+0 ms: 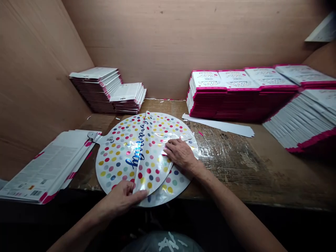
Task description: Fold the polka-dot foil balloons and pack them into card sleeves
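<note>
A flat round foil balloon [123, 154], white with coloured dots and blue script, lies on the worn table [236, 164] in front of me. Its right part is folded over toward the middle, with the fold running from top centre to the near edge. My right hand [181, 154] lies flat on the folded flap, fingers stretched out and pressing it down. My left hand [123, 197] holds the balloon's near edge where the fold ends, fingers closed on the foil.
A fanned pile of printed cards with pink edges [44, 168] lies at the left. Two stacks of packs [105, 87] stand at the back left, long pink-edged stacks [236, 94] at the back right. A white strip [220, 125] lies behind the balloon. Plywood walls enclose the table.
</note>
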Tool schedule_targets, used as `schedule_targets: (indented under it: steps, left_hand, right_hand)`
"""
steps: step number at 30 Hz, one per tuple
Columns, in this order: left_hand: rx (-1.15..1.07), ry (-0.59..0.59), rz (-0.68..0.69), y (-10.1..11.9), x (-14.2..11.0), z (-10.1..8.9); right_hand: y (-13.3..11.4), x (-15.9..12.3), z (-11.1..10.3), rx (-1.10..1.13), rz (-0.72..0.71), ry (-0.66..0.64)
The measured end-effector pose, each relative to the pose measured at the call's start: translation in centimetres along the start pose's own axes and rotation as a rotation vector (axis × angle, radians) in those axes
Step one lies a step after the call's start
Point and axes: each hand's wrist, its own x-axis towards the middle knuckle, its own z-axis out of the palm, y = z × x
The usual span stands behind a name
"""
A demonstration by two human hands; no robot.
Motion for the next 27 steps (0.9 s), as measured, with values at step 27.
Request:
schedule_targets:
  steps: [27]
  left_hand:
    - [0.287,-0.161,0.809,0.9,10.3,-6.0]
  right_hand:
    - [-3.1,4.6,-10.6,-0.15,-0.065,-0.463]
